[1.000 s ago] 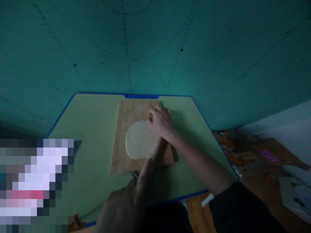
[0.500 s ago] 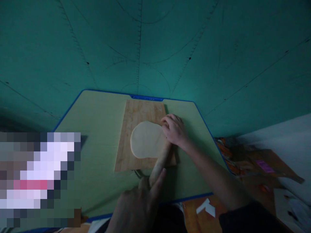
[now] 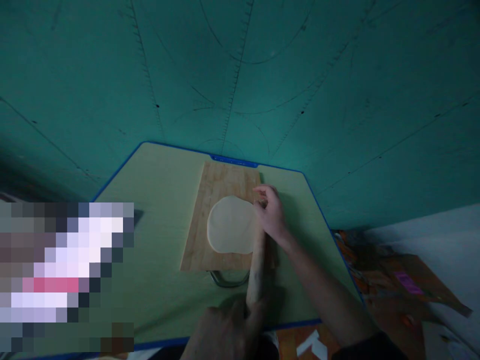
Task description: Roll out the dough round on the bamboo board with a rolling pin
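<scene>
A flat, pale sheet of dough (image 3: 230,225) lies on a wooden board (image 3: 194,240). Across its right edge runs a wooden rolling pin (image 3: 256,267), one end toward the wall and the other toward me. The near end is in my left hand (image 3: 228,330), its fingers wrapped round the wood. At the far end, my right hand (image 3: 272,212) curls round the pin beside the board's right edge. Part of the dough's right edge is hidden by the pin and my right hand.
The board rests on a pale table (image 3: 157,200) with a blue rim. A metal handle (image 3: 228,285) shows at the board's near edge. Behind stands a green wall (image 3: 187,65). Cardboard (image 3: 427,280) lies low at the right. A pixelated patch covers the lower left.
The rolling pin has turned more upright in view, its near end shifting right with my left hand. My right hand's fingers have changed their curl. The view has shifted, and more of the metal handle shows.
</scene>
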`<act>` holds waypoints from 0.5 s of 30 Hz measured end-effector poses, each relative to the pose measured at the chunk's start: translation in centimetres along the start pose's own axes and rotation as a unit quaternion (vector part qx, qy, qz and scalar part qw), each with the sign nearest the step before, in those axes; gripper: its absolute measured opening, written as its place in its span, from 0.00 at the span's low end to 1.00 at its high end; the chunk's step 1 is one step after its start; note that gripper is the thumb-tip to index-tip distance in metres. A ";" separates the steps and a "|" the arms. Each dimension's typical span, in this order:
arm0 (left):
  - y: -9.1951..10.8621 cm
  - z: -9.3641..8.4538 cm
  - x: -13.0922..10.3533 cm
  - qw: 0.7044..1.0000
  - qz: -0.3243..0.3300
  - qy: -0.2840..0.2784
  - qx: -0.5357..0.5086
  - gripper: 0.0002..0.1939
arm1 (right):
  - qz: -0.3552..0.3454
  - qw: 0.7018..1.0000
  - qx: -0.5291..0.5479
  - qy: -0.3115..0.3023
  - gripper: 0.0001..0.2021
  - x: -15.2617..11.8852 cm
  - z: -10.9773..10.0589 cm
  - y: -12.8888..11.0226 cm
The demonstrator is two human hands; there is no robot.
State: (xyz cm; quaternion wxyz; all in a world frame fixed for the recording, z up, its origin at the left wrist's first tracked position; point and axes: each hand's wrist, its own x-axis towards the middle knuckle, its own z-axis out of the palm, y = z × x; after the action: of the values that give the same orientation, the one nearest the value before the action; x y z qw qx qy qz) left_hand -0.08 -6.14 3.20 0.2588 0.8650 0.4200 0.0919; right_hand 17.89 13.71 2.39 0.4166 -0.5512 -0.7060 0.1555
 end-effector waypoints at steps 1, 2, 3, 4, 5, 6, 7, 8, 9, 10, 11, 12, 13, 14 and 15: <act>0.2 0.5 0.4 1.000 0.005 -0.003 -0.002 0.20 | -0.002 1.000 0.008 -0.009 0.20 0.1 0.3 -0.3; 0.3 1.0 0.8 1.000 0.011 -0.007 -0.005 0.18 | -0.001 1.000 0.013 -0.021 0.22 0.3 0.5 -0.6; 0.5 1.6 1.3 1.000 0.017 -0.011 -0.007 0.17 | 0.001 0.999 0.014 -0.034 0.24 0.4 0.7 -1.0; 0.6 2.0 1.7 1.000 0.023 -0.015 -0.008 0.15 | 0.003 0.999 0.012 -0.048 0.25 0.6 0.9 -1.4; 0.7 2.4 2.1 0.999 0.028 -0.017 -0.009 0.13 | 0.001 0.998 0.007 -0.061 0.25 0.9 1.2 -2.0; 0.6 2.6 2.3 0.999 0.031 -0.018 -0.008 0.13 | -0.005 0.997 -0.001 -0.075 0.26 1.2 1.5 -2.6; 0.5 2.7 2.4 0.999 0.031 -0.018 -0.007 0.15 | -0.017 0.996 -0.009 -0.088 0.27 1.6 1.9 -3.4; 0.3 2.6 2.4 0.999 0.030 -0.016 -0.004 0.17 | -0.032 0.994 -0.019 -0.102 0.27 2.1 2.4 -4.1; 0.1 2.3 2.3 1.000 0.027 -0.014 -0.001 0.19 | -0.047 0.992 -0.029 -0.116 0.28 2.6 2.9 -4.9; -0.2 1.9 2.2 1.000 0.024 -0.012 0.002 0.20 | -0.060 0.989 -0.039 -0.131 0.28 3.1 3.5 -5.7; -0.5 1.5 2.0 1.000 0.021 -0.010 0.007 0.20 | -0.070 0.985 -0.051 -0.147 0.29 3.5 4.0 -6.3; -0.7 1.0 1.9 1.000 0.017 -0.009 0.011 0.21 | -0.077 0.981 -0.066 -0.164 0.28 3.9 4.6 -6.9; -0.9 0.5 1.9 1.000 0.011 -0.008 0.016 0.21 | -0.081 0.976 -0.085 -0.182 0.28 4.2 5.0 -7.2; -1.1 0.1 1.9 1.000 0.004 -0.010 0.021 0.22 | -0.087 0.970 -0.106 -0.200 0.27 4.4 5.4 -7.5; -1.1 -0.2 2.0 1.000 -0.003 -0.014 0.025 0.21 | -0.093 0.964 -0.129 -0.214 0.25 4.5 5.6 -7.6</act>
State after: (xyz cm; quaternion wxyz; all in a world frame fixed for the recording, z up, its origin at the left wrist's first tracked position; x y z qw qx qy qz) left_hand 0.37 -3.91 2.67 0.2434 0.8709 0.4215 0.0689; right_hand 8.49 16.57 6.01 0.1932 -0.4860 -0.8411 0.1379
